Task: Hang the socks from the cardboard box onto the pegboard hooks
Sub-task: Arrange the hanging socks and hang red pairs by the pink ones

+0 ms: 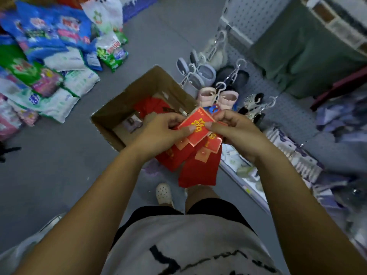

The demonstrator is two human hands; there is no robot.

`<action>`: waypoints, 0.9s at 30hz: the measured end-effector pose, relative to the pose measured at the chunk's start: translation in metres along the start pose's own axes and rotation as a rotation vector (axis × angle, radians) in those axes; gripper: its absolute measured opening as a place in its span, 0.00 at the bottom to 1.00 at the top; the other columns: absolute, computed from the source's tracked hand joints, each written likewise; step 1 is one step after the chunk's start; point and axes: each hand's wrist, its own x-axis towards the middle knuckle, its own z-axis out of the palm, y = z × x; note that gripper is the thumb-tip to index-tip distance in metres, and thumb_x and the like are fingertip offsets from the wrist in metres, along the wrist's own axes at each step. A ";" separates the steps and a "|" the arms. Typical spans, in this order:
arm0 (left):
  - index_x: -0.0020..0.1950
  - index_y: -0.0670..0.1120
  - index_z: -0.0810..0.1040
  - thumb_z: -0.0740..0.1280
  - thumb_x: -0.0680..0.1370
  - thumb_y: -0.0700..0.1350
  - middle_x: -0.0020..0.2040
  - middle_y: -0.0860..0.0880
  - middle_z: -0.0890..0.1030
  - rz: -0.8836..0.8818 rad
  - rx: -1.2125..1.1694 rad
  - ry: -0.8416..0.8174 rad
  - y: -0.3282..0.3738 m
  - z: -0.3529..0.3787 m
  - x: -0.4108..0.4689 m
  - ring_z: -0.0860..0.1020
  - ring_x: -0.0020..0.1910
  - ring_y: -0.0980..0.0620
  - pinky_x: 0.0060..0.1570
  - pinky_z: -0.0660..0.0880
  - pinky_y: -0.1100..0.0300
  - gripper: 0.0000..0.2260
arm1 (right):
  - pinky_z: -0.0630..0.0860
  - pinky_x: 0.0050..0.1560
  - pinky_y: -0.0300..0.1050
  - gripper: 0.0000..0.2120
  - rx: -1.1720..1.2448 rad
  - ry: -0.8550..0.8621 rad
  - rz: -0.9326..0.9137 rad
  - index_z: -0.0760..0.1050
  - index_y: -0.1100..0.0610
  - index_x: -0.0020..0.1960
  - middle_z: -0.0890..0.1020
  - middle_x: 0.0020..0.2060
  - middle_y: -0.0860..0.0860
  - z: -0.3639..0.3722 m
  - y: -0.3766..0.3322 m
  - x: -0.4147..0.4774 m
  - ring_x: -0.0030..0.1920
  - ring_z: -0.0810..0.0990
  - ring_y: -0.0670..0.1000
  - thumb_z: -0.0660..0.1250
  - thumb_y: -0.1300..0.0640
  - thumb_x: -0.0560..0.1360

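Mid-frame, socks (198, 167) are pinched by left hand (158, 131) and right hand (237, 132) above the box (127, 100), apparently so one pair can be separated.

We see a grey floor (59, 185) across the left and middle of the frame. In the upper left, a heap of plastic bags (49, 56) in blue, green, white and pink lies straight on it. The bags overlap one another and spread down towards the left edge. An open cardboard box (123, 104) stands on the floor in the middle of the frame, to the right of the heap and apart from it. Below the box, a white perforated shoe (163, 193) rests on the floor. Between shoe and box we make out a pale purple patch (153, 169), too blurred to name. At the far left edge lies a small dark thing (6, 153), equally unclear.
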 end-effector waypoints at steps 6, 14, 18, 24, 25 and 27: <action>0.53 0.43 0.84 0.72 0.79 0.48 0.47 0.44 0.88 -0.070 -0.028 -0.056 0.002 0.066 -0.007 0.86 0.48 0.45 0.53 0.83 0.45 0.09 | 0.82 0.49 0.46 0.09 0.109 0.159 -0.054 0.78 0.58 0.53 0.84 0.47 0.51 -0.057 0.036 -0.072 0.45 0.83 0.49 0.70 0.68 0.76; 0.54 0.47 0.82 0.71 0.80 0.52 0.48 0.46 0.88 -0.030 -0.034 -0.100 0.033 0.185 -0.010 0.87 0.47 0.46 0.52 0.83 0.47 0.09 | 0.81 0.36 0.43 0.20 0.213 0.390 -0.088 0.68 0.51 0.67 0.84 0.47 0.57 -0.154 0.090 -0.170 0.41 0.86 0.48 0.66 0.67 0.79; 0.54 0.47 0.80 0.70 0.81 0.49 0.46 0.48 0.88 0.019 -0.101 -0.178 0.055 0.278 -0.022 0.87 0.45 0.48 0.49 0.83 0.49 0.07 | 0.82 0.50 0.54 0.24 0.328 0.527 -0.120 0.64 0.46 0.63 0.87 0.44 0.56 -0.224 0.120 -0.234 0.46 0.86 0.54 0.69 0.67 0.77; 0.49 0.49 0.78 0.68 0.82 0.48 0.44 0.48 0.86 0.144 -0.101 -0.271 0.094 0.411 -0.046 0.85 0.43 0.49 0.49 0.82 0.48 0.04 | 0.83 0.43 0.46 0.23 0.340 0.716 -0.178 0.70 0.52 0.68 0.85 0.49 0.57 -0.312 0.151 -0.332 0.46 0.86 0.51 0.69 0.67 0.77; 0.47 0.50 0.78 0.68 0.82 0.49 0.44 0.49 0.86 0.166 -0.104 -0.284 0.101 0.428 -0.050 0.85 0.43 0.49 0.50 0.82 0.47 0.05 | 0.83 0.43 0.45 0.22 0.335 0.740 -0.192 0.71 0.52 0.68 0.85 0.48 0.57 -0.323 0.154 -0.344 0.45 0.86 0.50 0.69 0.67 0.77; 0.47 0.52 0.78 0.68 0.81 0.51 0.45 0.49 0.87 0.209 -0.095 -0.320 0.116 0.456 -0.056 0.85 0.45 0.47 0.51 0.81 0.45 0.05 | 0.83 0.43 0.42 0.22 0.321 0.785 -0.217 0.72 0.51 0.68 0.85 0.48 0.55 -0.342 0.156 -0.364 0.45 0.86 0.49 0.68 0.67 0.77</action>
